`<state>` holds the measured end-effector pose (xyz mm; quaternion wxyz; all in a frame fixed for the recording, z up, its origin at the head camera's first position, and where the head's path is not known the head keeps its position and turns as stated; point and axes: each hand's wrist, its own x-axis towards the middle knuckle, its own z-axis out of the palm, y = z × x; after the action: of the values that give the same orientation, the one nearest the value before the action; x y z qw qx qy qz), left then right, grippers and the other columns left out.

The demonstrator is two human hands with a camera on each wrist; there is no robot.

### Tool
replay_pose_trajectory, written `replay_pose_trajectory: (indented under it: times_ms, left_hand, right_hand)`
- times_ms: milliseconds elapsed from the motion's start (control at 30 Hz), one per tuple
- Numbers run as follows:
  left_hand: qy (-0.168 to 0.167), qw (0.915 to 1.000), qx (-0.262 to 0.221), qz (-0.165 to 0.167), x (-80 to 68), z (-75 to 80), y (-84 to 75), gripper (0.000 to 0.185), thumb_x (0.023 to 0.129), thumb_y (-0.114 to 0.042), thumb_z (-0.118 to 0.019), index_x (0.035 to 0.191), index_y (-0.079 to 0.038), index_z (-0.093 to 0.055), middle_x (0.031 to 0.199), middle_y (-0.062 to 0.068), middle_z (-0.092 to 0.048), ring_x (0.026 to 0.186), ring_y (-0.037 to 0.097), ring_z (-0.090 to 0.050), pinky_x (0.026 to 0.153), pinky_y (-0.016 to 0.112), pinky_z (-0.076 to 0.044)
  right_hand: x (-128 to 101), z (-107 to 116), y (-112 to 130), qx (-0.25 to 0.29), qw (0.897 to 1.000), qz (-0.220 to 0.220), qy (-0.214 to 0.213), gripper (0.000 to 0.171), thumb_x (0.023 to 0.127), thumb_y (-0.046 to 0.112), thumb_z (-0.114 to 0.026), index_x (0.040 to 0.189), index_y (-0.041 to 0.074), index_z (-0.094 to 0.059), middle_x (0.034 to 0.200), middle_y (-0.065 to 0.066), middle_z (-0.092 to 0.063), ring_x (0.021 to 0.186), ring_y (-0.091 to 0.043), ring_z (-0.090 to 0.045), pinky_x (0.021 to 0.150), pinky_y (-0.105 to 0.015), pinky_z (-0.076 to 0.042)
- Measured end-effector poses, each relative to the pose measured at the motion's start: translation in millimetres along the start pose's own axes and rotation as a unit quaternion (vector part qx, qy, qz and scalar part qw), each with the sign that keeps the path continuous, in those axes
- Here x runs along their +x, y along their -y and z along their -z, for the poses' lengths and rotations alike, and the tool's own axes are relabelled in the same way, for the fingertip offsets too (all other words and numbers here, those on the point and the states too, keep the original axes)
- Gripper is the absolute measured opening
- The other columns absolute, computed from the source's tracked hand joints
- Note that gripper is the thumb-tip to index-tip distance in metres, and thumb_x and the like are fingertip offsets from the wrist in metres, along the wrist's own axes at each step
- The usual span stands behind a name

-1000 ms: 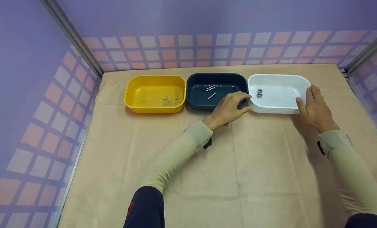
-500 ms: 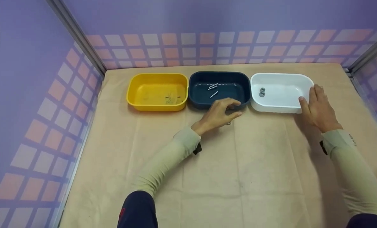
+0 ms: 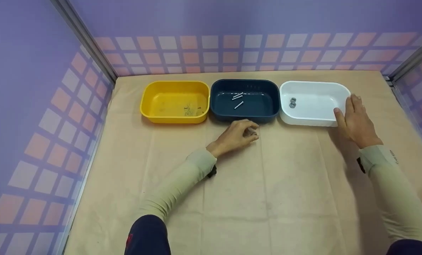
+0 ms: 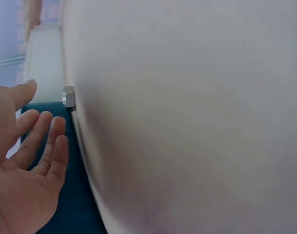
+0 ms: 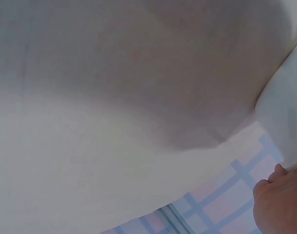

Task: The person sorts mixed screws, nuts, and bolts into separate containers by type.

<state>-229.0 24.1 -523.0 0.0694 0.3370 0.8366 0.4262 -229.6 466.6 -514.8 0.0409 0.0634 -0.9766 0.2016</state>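
Nut (image 3: 254,134) lies on the table (image 3: 267,184) just before the blue bin (image 3: 245,117), at the relaxed, empty left hand's (image 3: 236,135) fingertips; right hand (image 3: 356,121) rests flat-fingered against the white bin (image 3: 317,120).

left hand (image 3: 237,134): drawn back from the blue tray (image 3: 245,115) rim to the cloth | fingers now by a small nut (image 3: 254,134)
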Motion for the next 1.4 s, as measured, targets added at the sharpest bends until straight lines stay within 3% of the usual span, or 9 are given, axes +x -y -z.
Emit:
replay_pose_trajectory:
  times_ms: [167, 467, 700, 967, 1400]
  left_hand:
    - [0.018, 0.9988, 0.040, 0.021, -0.8, -4.5, 1.8, 0.038, 0.099, -0.019, -0.079, 0.132, -0.001, -0.073, 0.116, 0.013, -0.071, 0.102, 0.022, -0.067, 0.092, 0.030, -0.056]
    - [0.033, 0.9935, 0.100, 0.045, 2.6, -8.9, 4.7, 0.034, 0.098, -0.023, -0.080, 0.128, -0.005, -0.077, 0.112, 0.010, -0.070, 0.097, 0.019, -0.059, 0.086, 0.031, -0.051]
    - [0.020, 0.9955, 0.069, 0.061, 3.3, -10.0, 8.7, 0.031, 0.096, -0.021, -0.082, 0.124, -0.007, -0.081, 0.101, 0.010, -0.073, 0.092, 0.018, -0.062, 0.079, 0.025, -0.049]
    - [0.019, 0.9964, 0.051, 0.065, 1.8, -8.6, 9.6, 0.027, 0.097, -0.019, -0.081, 0.122, -0.007, -0.082, 0.104, 0.010, -0.074, 0.090, 0.015, -0.060, 0.078, 0.024, -0.047]
    - [0.027, 0.9970, 0.048, 0.055, 2.3, -4.1, 10.3, 0.022, 0.098, -0.021, -0.081, 0.115, -0.007, -0.083, 0.100, 0.007, -0.070, 0.092, 0.015, -0.063, 0.080, 0.023, -0.050]
  right_hand:
    - [-0.4, 0.1, -1.6, -0.001, 1.000, -0.006, 0.005, 0.086, 0.115, 0.051, -0.024, 0.162, -0.019, -0.005, 0.172, -0.041, -0.001, 0.160, -0.058, 0.001, 0.131, -0.066, 0.000]
    - [0.3, 0.8, -0.8, 0.000, 1.000, -0.013, 0.010, 0.087, 0.115, 0.052, -0.023, 0.163, -0.018, -0.003, 0.172, -0.040, 0.001, 0.161, -0.057, 0.003, 0.131, -0.067, -0.001]
    - [0.4, 1.4, 1.2, -0.008, 0.999, -0.024, 0.020, 0.088, 0.114, 0.053, -0.021, 0.163, -0.017, -0.001, 0.172, -0.039, 0.002, 0.161, -0.056, 0.004, 0.131, -0.065, 0.000]
    - [-1.5, 0.1, 1.8, 0.011, 1.000, 0.001, -0.008, 0.084, 0.115, 0.047, -0.027, 0.162, -0.020, -0.008, 0.169, -0.044, -0.005, 0.158, -0.063, -0.002, 0.128, -0.071, -0.005]
    - [-1.2, 2.2, 4.2, -0.007, 1.000, -0.022, 0.010, 0.086, 0.114, 0.051, -0.025, 0.164, -0.016, -0.004, 0.172, -0.039, -0.001, 0.161, -0.056, 0.000, 0.131, -0.066, -0.003]
